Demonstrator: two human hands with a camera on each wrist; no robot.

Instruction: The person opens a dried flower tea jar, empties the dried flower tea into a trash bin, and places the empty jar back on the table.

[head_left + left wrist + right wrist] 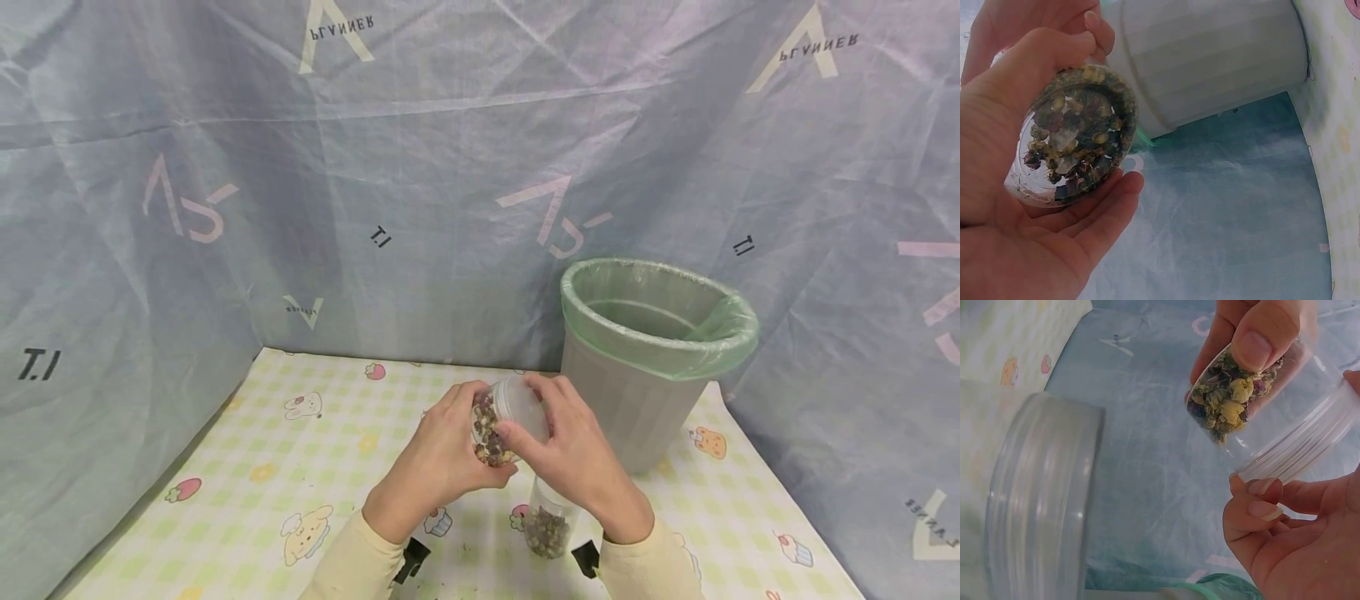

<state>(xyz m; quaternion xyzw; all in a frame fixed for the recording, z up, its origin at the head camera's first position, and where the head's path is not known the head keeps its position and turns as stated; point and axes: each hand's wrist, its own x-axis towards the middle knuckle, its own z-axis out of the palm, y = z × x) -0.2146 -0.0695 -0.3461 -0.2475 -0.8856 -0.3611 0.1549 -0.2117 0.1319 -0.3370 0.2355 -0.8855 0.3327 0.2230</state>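
Observation:
A clear plastic jar of dried flower buds is raised above the table, tilted on its side with its lid toward the right. My left hand grips the jar round its body near the base. On the lid end, the fingers and thumb of my right hand hold the ribbed rim. Through the jar's round base, the buds show in the left wrist view; yellow and purple ones lie toward the base in the right wrist view. A second jar with dried buds stands on the table below my right hand.
A grey bin with a green plastic liner stands right behind my right hand. The table has a checked cloth with cartoon prints. Grey-blue fabric hangs around the back and sides.

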